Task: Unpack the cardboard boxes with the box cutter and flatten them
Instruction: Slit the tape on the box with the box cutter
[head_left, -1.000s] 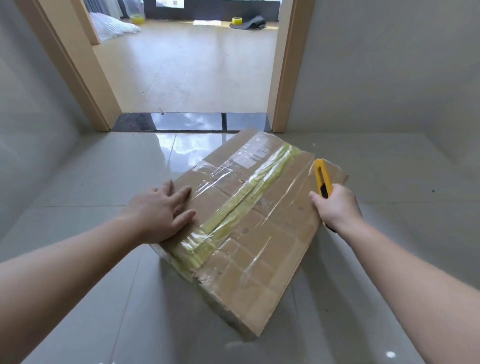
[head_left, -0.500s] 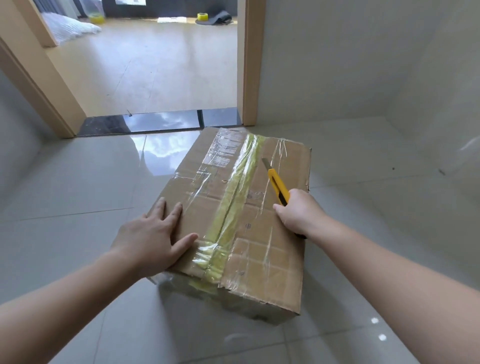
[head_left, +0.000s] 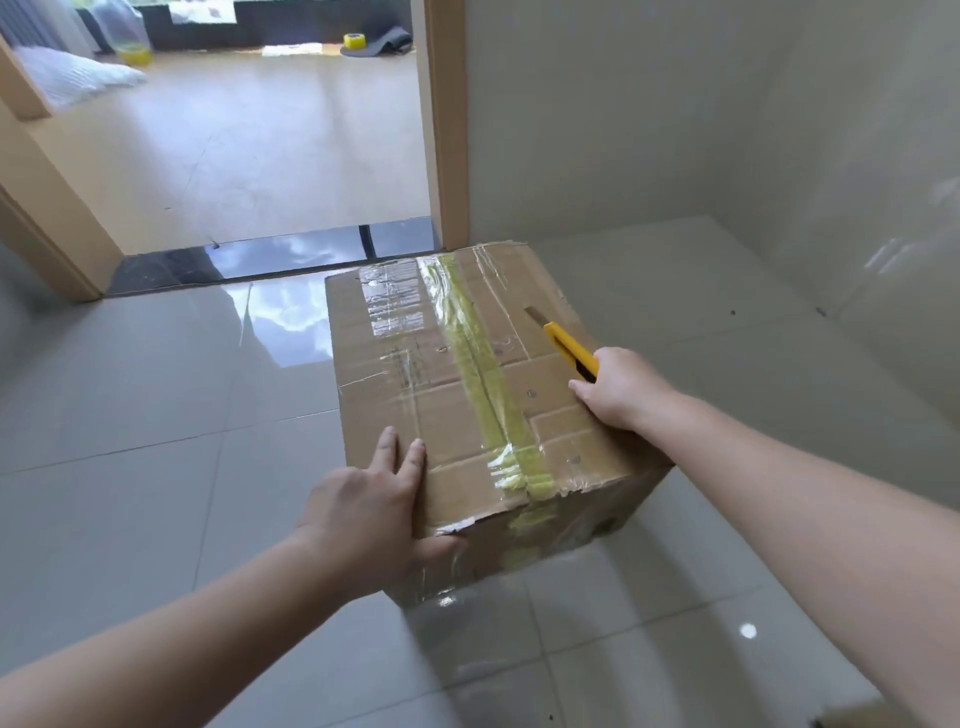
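A glossy floor of large pale grey tiles (head_left: 156, 415) runs up to a dark polished threshold strip (head_left: 270, 257) set in a light wooden door frame (head_left: 447, 124), with plain pale walls on the right. Beyond the doorway lies a beige floor holding a roll of yellow tape (head_left: 354, 40) beside a dark mat, a clear plastic bag with something yellow at its bottom (head_left: 124, 36), and a white bubble-wrap heap (head_left: 78, 78) at the left.

A closed brown cardboard box (head_left: 447, 415) sits on the tiles just in front of the threshold, its top seam sealed by a strip of yellowish tape (head_left: 483, 384) under wrinkled clear tape. The left hand (head_left: 374, 509) grips the box's near left corner: its fingers lie flat on the top and its thumb presses against the near side. The right hand (head_left: 623, 387) is curled around a yellow box cutter (head_left: 569, 351) over the right part of the lid. The blade is extended, pointing away from the person, with its tip close above the cardboard to the right of the taped seam; whether it touches the surface cannot be told.
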